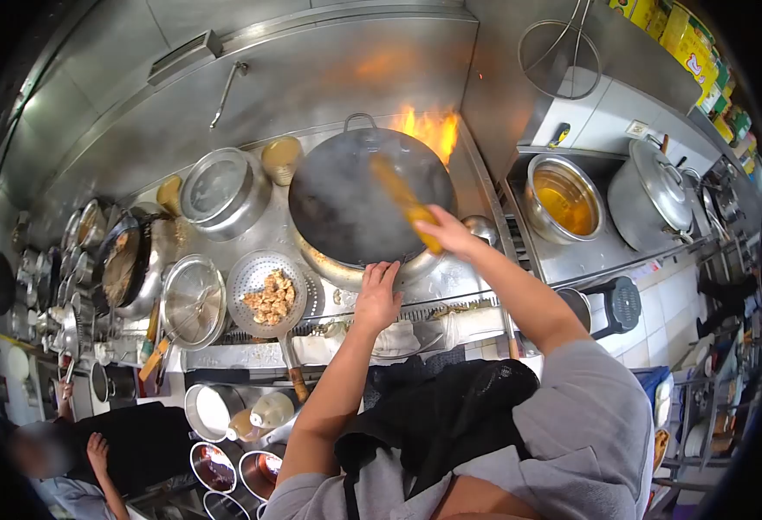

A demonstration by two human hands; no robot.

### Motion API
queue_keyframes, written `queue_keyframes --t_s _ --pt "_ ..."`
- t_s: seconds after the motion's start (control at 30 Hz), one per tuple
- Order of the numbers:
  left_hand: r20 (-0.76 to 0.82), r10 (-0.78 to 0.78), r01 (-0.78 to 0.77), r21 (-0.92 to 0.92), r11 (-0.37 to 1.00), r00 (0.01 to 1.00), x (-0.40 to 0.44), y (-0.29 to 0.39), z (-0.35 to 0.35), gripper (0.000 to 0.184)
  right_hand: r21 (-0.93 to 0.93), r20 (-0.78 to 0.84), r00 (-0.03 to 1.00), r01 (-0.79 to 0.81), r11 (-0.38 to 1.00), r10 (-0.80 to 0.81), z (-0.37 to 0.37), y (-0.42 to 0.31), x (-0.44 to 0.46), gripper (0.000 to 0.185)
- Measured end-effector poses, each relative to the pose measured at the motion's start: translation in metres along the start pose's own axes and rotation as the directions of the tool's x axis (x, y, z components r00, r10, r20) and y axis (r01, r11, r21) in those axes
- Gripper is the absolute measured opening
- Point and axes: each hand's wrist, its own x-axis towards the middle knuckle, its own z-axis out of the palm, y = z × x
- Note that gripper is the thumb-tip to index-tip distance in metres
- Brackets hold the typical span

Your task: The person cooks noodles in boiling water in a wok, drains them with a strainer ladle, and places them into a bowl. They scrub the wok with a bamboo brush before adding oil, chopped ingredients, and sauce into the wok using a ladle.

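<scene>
A large dark wok (337, 195) sits on the stove with steam rising from it, and orange flames show behind its right rim. My right hand (443, 232) is closed round the lower end of a long yellow-brown brush-like tool (398, 192), whose far end is over the wok. At the wok's near rim lies my left hand (379, 293), its fingers touching the rim or something on it that I cannot make out. Left of the wok, a perforated ladle (246, 270) holds browned pieces of food (270, 298).
Metal pots (216, 227) and a wire strainer (193, 303) stand left. A pot of amber liquid (563, 199) and a lidded pot (649, 195) are at the right. Sauce containers (214, 468) sit below left, near another person (129, 442). Flames (433, 132) rise behind the wok.
</scene>
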Motion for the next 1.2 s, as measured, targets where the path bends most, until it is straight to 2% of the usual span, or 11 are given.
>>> queue_keyframes --t_s 0.1,0.3,0.33,0.4,0.57,0.67,0.7,0.93,1.03,1.1,1.2 --pt "0.018 0.041 -0.041 -0.024 0.999 0.999 0.004 -0.008 -0.005 0.066 -0.586 0.146 0.987 0.035 0.809 0.062 0.046 -0.001 0.081 0.05" --pt "0.029 0.069 -0.068 -0.035 0.997 0.997 0.005 -0.013 -0.018 0.064 -0.854 0.137 0.942 -0.045 0.518 0.307 0.015 0.002 0.107 0.056" --pt "0.069 0.04 -0.037 -0.035 0.999 0.997 0.005 -0.013 -0.019 0.065 -0.956 0.2 0.949 0.134 0.262 0.244 -0.022 -0.011 0.115 0.056" --pt "0.106 0.026 -0.023 -0.028 0.999 0.994 0.008 -0.015 -0.021 0.065 -0.913 -0.39 0.914 -0.4 0.081 0.114 -0.063 -0.071 0.096 0.05" --pt "0.085 0.054 -0.052 -0.03 0.998 0.995 0.012 -0.017 -0.022 0.062 -0.6 -0.736 0.635 -0.449 0.662 -0.236 -0.144 -0.07 0.038 0.067" --pt "0.097 0.078 -0.075 -0.038 0.996 0.992 0.018 -0.026 -0.012 0.06 -0.663 -0.55 0.718 -0.066 0.746 -0.425 -0.159 0.065 -0.007 0.066" --pt "0.1 0.08 -0.077 -0.039 0.996 0.992 0.019 -0.025 -0.012 0.06 -0.382 -0.543 0.825 -0.074 0.921 -0.159 -0.143 0.106 -0.032 0.066" --pt "0.145 0.053 -0.05 -0.025 0.998 0.988 0.021 -0.022 -0.008 0.062 -0.024 -0.366 0.808 -0.505 0.863 0.462 -0.027 0.149 -0.165 0.065" --pt "0.099 0.054 -0.053 -0.017 0.998 0.994 0.018 -0.019 0.001 0.064 -0.057 -0.16 0.84 -0.532 0.845 0.518 -0.064 0.162 -0.196 0.068" --pt "0.076 0.031 -0.03 -0.002 1.0 0.997 0.016 -0.01 0.006 0.064 -0.342 -0.224 0.934 -0.343 0.875 0.279 -0.095 0.229 -0.222 0.065" --pt "0.024 -0.073 0.073 0.001 0.997 0.997 0.016 0.002 0.014 0.063 -0.47 -0.512 0.78 -0.604 0.643 0.359 -0.107 0.261 -0.263 0.062"
